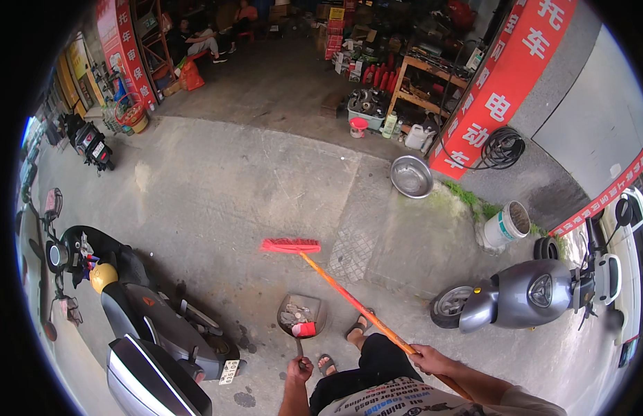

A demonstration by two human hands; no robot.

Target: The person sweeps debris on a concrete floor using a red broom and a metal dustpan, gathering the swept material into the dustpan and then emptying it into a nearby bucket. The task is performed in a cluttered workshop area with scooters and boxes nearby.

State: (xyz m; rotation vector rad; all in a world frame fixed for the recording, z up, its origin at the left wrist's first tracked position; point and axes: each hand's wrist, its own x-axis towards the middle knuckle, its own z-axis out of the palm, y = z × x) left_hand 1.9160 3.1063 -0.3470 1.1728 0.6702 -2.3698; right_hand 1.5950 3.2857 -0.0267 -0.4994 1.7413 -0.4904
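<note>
1. Both hands are gripping tools, well apart from each other: left hand (300,368) is clamped around the upright handle of a dustpan (302,315); right hand (428,358) is closed on the orange shaft of a broom (349,296).
2. Dustpan is sitting on the concrete ground (238,187) just ahead of the person's sandalled feet (344,343); its dark scoop is holding grey debris and one red scrap.
3. Broom is slanting from the right hand up and leftward; its red brush head (290,245) is lying on the concrete, ahead of the dustpan and apart from it.
4. Black scooter (144,308) is standing at the person's left, near the dustpan, with a yellow helmet (103,276) resting on it.
5. Grey scooter (526,298) is parked at the right, well clear of the broom.
6. Metal basin (412,176) is lying further out beside a red banner (502,83); a white bucket (507,224) is standing right of it near a grass tuft.
7. Seated people are showing in the shop opening at top left, too small to detail.
</note>
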